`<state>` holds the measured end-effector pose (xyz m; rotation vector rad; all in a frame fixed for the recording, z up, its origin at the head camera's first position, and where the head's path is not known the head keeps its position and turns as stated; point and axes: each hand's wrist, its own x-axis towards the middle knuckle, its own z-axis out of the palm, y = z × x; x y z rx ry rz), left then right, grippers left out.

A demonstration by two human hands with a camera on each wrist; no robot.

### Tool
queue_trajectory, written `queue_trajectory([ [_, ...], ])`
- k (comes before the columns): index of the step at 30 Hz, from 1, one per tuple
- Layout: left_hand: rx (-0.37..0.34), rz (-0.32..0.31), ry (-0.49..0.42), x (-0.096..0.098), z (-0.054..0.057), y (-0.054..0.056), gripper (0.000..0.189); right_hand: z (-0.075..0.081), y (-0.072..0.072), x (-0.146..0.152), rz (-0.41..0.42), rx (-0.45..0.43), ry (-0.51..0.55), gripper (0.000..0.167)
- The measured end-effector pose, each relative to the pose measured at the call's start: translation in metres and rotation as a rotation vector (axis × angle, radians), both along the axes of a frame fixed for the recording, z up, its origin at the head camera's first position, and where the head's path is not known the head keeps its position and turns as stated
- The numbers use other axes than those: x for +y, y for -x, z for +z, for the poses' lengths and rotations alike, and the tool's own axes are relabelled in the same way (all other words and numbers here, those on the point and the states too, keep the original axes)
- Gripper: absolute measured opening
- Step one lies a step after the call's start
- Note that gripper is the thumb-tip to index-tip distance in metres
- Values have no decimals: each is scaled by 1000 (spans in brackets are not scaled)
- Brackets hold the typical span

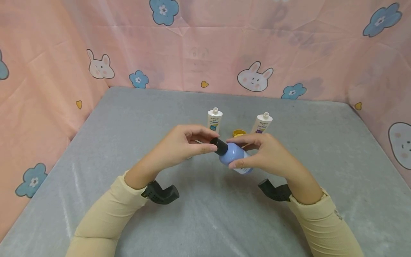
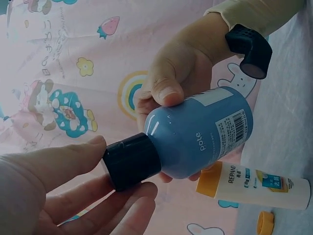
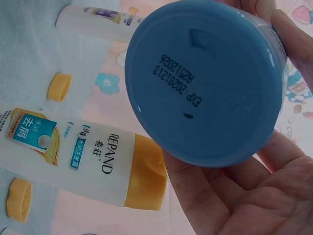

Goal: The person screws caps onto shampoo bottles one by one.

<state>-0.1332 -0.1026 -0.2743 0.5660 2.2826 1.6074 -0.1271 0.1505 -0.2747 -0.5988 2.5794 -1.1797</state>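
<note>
A blue-purple bottle with a black cap is held tilted between both hands above the table. My left hand pinches the black cap between thumb and fingers. Around the bottle's body curls my right hand, thumb on the near side. The left wrist view shows the body's barcode label and the cap seated on the neck. Printed date marks cover part of the bottle's base in the right wrist view.
Two white bottles with bare necks, one on the left and one on the right, stand beyond the hands. A white shampoo bottle with a yellow top stands near them, beside a loose yellow cap. Another yellow cap lies on the table.
</note>
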Motion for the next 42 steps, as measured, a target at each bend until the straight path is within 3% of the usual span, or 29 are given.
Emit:
queue_trajectory([
  [19,2,-106,-42,-1,1,-1,37,-2,1,1,24,6,10,53],
  [25,-20,-57,-36,-1,2,-2,42,-2,1,1,15,-3,2,54],
  [31,10,-6,9,0,0,-1,29,-2,1,0,16,-8,-2,55],
  [42,7,-60,10,0,0,-1,35,-3,1,-1,19,6,-1,54],
])
